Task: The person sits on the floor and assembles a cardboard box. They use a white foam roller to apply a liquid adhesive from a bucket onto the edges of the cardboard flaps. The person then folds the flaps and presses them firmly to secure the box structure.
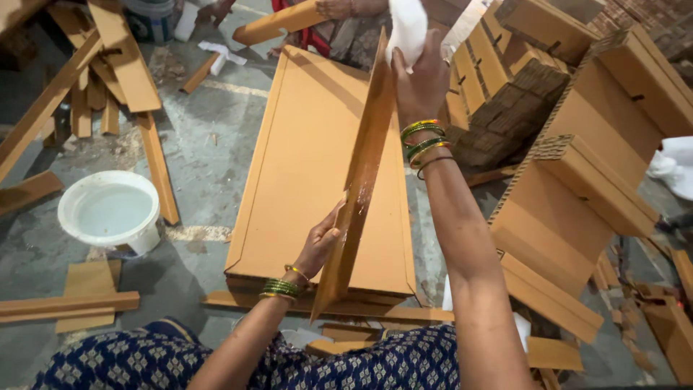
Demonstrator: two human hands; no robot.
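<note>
No labels, signs or screens show. The only containers are a round white plastic bucket (110,211) on the floor at left and a blue-and-white tub (150,18) at the top edge.

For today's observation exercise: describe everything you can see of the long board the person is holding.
The long board is a narrow, flat strip of tan, fibreboard-like material, its face glossy and wet-looking. It is held tilted on edge above a stack of large panels. The left hand grips its lower part, fingers against its edge; the right hand presses a white cloth near its top.
</note>
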